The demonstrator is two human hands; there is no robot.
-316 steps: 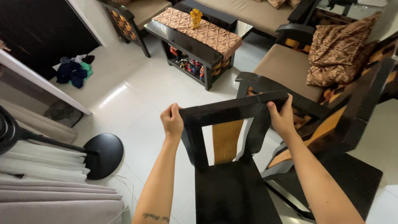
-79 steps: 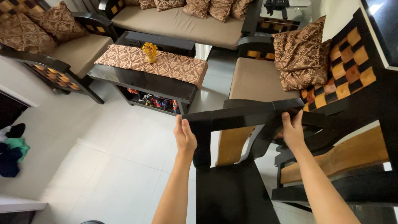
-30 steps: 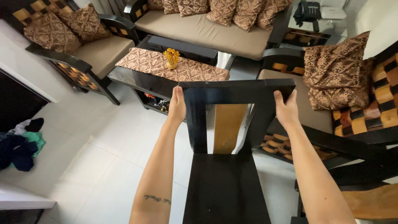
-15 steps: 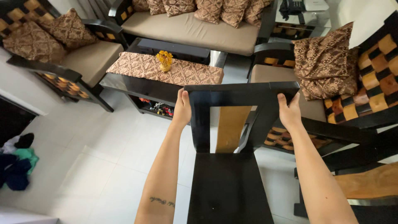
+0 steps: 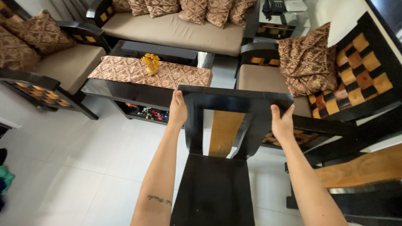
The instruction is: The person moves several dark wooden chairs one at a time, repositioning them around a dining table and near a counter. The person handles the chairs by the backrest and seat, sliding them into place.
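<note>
Chair (image 5: 217,184) faces coffee table (image 5: 138,90) (armchair (image 5: 335,92) just right).

Black chair (image 5: 217,188) with tan slat; brown patterned table runner (image 5: 155,73).

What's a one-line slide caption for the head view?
Both hands, left hand and right hand, grip the top rail of a black wooden chair facing a coffee table on white tile.

Two bare forearms, no sleeves, no watch or rings visible. Left hand (image 5: 177,112) and right hand (image 5: 282,123) ungloved. Small dark script tattoo (image 5: 158,200) on left forearm, toward 6 o'clock.
</note>
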